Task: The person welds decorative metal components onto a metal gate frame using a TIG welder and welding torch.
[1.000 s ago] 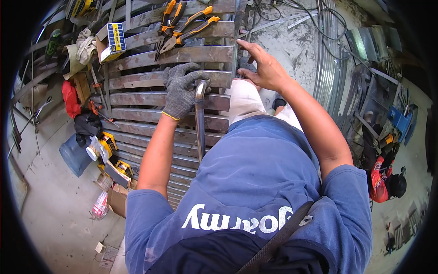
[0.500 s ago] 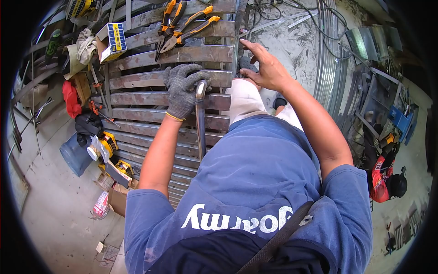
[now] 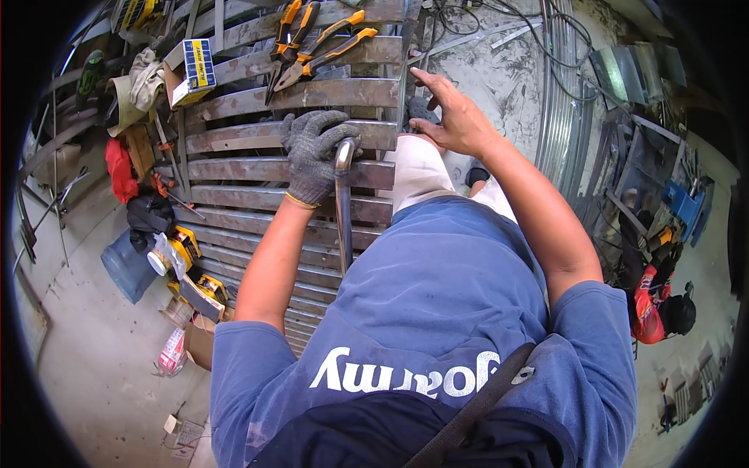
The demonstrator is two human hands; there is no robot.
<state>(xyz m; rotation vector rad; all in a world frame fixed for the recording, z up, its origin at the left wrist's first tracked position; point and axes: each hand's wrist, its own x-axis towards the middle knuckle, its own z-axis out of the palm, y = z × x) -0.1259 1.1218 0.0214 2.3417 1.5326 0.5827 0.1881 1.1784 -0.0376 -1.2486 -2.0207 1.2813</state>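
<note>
Upper centre, the gloved left hand grips the bent top of a metal tube running downward; the right hand, farther off, is loosely spread.

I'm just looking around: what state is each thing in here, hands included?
Left hand: gloved, fingers curved beside the tube's bend; grip unclear.
Right hand: bare, fingers apart, nothing visibly held.
Tube: bent near its visible end.
Slats: side by side with gaps, stained.
Pliers: lying on the slats, handles spread.
Rivet box: a flap seems open.
</note>
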